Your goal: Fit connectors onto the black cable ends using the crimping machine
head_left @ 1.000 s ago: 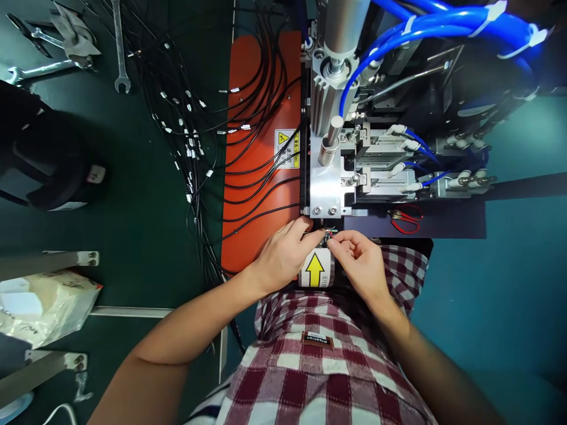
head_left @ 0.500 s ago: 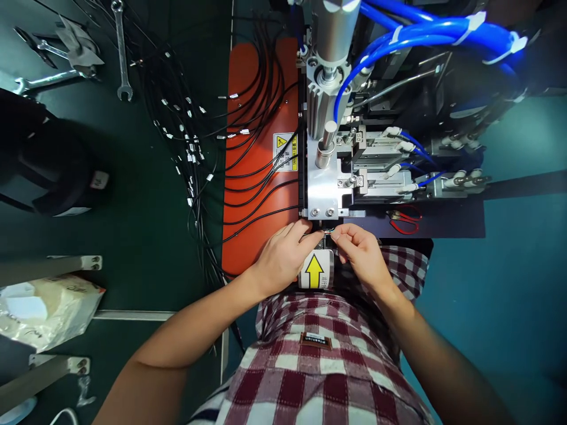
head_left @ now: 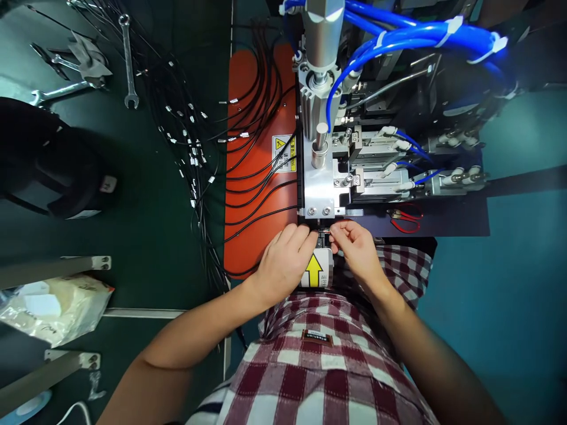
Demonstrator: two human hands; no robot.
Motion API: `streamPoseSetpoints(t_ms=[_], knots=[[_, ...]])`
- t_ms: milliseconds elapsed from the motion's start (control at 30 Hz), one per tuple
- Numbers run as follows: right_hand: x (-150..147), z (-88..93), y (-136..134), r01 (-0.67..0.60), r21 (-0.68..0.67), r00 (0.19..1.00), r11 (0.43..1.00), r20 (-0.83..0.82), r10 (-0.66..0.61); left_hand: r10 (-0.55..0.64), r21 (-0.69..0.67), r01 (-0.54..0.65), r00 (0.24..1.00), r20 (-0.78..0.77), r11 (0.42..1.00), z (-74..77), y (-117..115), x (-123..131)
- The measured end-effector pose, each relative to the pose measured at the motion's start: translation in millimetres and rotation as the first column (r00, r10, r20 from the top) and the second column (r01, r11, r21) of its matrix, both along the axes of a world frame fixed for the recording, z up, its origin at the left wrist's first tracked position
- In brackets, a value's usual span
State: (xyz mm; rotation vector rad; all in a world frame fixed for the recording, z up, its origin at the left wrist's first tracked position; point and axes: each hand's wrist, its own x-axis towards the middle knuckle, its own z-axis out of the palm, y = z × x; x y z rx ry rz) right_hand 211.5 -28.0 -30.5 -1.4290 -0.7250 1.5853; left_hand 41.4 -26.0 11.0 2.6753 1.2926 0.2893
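Observation:
My left hand [head_left: 286, 260] and my right hand [head_left: 357, 248] meet at the foot of a metal press machine [head_left: 321, 177]. Both pinch the end of a thin black cable whose small coloured wire ends [head_left: 325, 234] sit just under the machine's silver block. The left fingers press together on the cable from the left, and the right thumb and forefinger pinch the wire tips from the right. Just below the hands is a white label with a yellow arrow [head_left: 315, 270] pointing at the machine.
An orange mat [head_left: 252, 177] left of the machine carries several black cables [head_left: 199, 147] with metal-tipped ends. Wrenches [head_left: 128, 59] lie at the far left top. Red-handled snips [head_left: 405, 219] rest on the machine's dark base. A plastic bag [head_left: 53, 307] lies at left.
Both hands have shifted slightly up and left, bringing the wire ends closer under the machine's silver block. The grip on the cable has stayed the same.

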Motion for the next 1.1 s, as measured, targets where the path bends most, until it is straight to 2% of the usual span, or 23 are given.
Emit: streamPoseSetpoints(t_ms=[133, 267, 467, 567, 700, 800, 900, 1100], knots=[[1.3, -0.3, 1.2, -0.048, -0.032, 0.997, 0.998, -0.067, 0.046, 0.006, -0.058, -0.005, 1.0, 0.028, 0.998, -3.5, 0.0, 1.7], [2.2, -1.9, 1.4, -0.058, 0.003, 0.997, 0.998, -0.05, 0.058, 0.023, -0.073, -0.023, 1.0, 0.004, 0.997, -5.1, -2.0, 7.0], [1.5, -7.2, 0.4, -0.048, 0.06, 0.999, 0.997, -0.005, 0.049, 0.176, -0.063, -0.179, 0.983, -0.05, 0.982, -4.8, -10.9, 24.0], [1.5, -8.0, 1.1, -0.062, 0.08, 0.998, 0.995, -0.004, 0.063, 0.204, -0.104, -0.202, 0.979, 0.01, 0.974, -5.5, -23.3, 15.6], [2.2, -7.5, 2.0, -0.065, 0.104, 0.998, 0.992, -0.009, 0.066, 0.425, -0.086, -0.42, 0.903, 0.057, 0.903, -9.0, -54.0, -5.0], [2.6, -7.7, 1.3, -0.062, 0.102, 0.998, 0.993, -0.007, 0.064, 0.487, -0.089, -0.484, 0.873, 0.017, 0.871, -13.3, -70.1, -11.4], [2.2, -8.3, 1.2, -0.06, 0.096, 0.998, 0.994, 0.004, 0.06, 0.497, -0.049, -0.497, 0.867, -0.012, 0.866, -17.7, -67.9, -15.0], [3.2, -10.3, 3.3, -0.072, 0.094, 0.997, 0.993, 0.011, 0.072, 0.341, -0.009, -0.341, 0.94, -0.016, 0.94, -22.5, -48.1, -33.7]])
